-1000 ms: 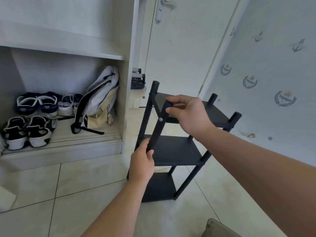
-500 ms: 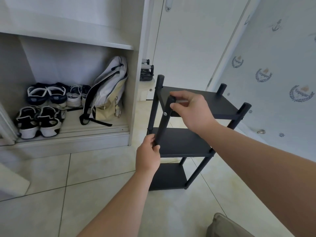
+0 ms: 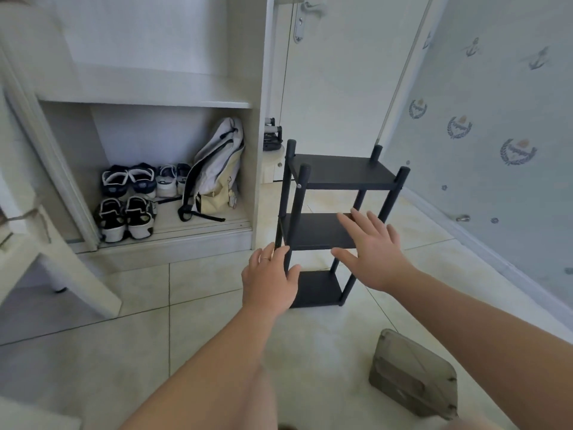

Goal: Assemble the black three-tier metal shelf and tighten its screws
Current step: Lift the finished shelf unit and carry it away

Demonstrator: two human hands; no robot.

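Observation:
The black three-tier metal shelf stands upright on the tiled floor, with four round posts and three flat tiers. A silver screw shows on its front left post. My left hand hovers in front of the lower part of that post with relaxed fingers and holds nothing. My right hand is spread flat in front of the middle tier, fingers straight, apart from the shelf as far as I can see.
An open white cabinet on the left holds several shoes and a cream backpack. A white door is behind the shelf, a patterned wall to the right. A grey-green plastic box lies on the floor near my right arm.
Both hands have let go of the front left post and pulled back toward me with fingers open. The shelf now stands free and upright; the view has drawn back.

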